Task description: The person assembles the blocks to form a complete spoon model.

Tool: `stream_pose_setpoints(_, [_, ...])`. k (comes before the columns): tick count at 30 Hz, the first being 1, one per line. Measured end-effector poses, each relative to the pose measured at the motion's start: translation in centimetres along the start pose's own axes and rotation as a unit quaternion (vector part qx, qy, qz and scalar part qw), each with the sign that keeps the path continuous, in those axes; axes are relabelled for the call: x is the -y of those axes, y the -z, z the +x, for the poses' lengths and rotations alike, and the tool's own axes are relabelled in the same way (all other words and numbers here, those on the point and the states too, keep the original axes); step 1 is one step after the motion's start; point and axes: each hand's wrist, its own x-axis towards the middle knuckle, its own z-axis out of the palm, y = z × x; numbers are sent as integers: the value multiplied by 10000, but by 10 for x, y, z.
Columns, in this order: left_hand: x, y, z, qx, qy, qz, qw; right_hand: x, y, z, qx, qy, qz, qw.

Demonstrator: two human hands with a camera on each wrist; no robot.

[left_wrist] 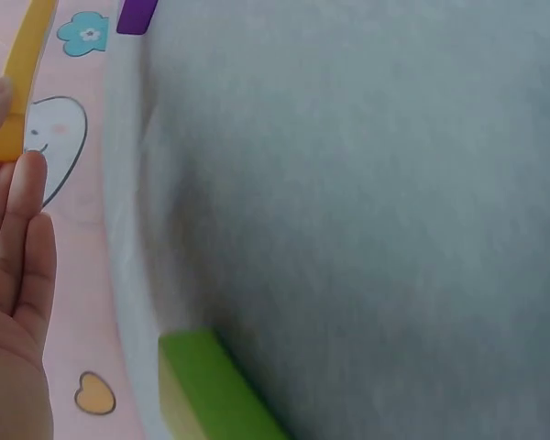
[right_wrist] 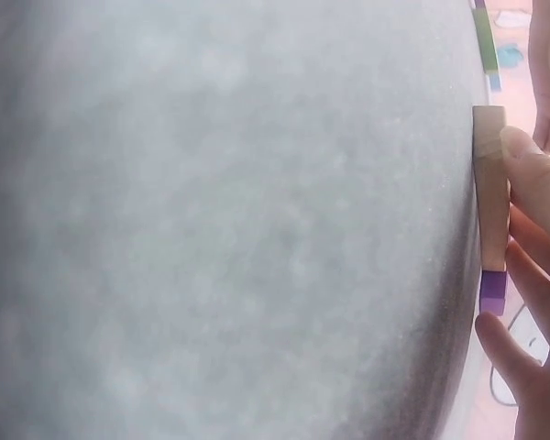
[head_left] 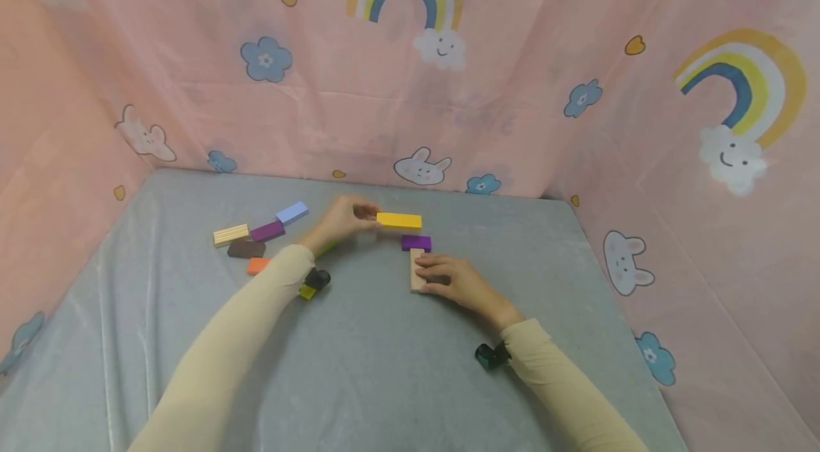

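My left hand [head_left: 346,217] pinches one end of a yellow block [head_left: 400,221] between thumb and fingertips. The block points to the right, held lengthwise, and appears at the upper left of the left wrist view. My right hand [head_left: 464,283] touches a plain wooden block [head_left: 417,275], its fingers spread along the right side and top. That block lies lengthwise away from me, and a purple block [head_left: 416,243] sits crosswise at its far end. In the right wrist view the thumb [right_wrist: 532,165] overlaps the wooden block, with the other fingers beside it.
At the left lie a striped block [head_left: 230,235], a dark purple block [head_left: 267,230], a light blue block [head_left: 292,213], a dark brown block [head_left: 246,249] and an orange block [head_left: 258,265]. A green block [left_wrist: 215,385] and a yellow-green block [head_left: 307,292] are partly hidden near my left arm.
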Motion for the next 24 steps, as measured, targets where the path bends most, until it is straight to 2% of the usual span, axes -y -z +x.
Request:
stream_pose_setpoints(5, [2,-10,8,-51,-56,40,10000,0,0,0,28,-50,-35,10000])
stream_pose_setpoints(14, [1,-26,17,-166,77,73,9998,1,0,0,25,-70,-62,10000])
stream_pose_setpoints(24, [5,-45,24,-135,80,-124,9998,0,0,0,57,-40,-101,9999])
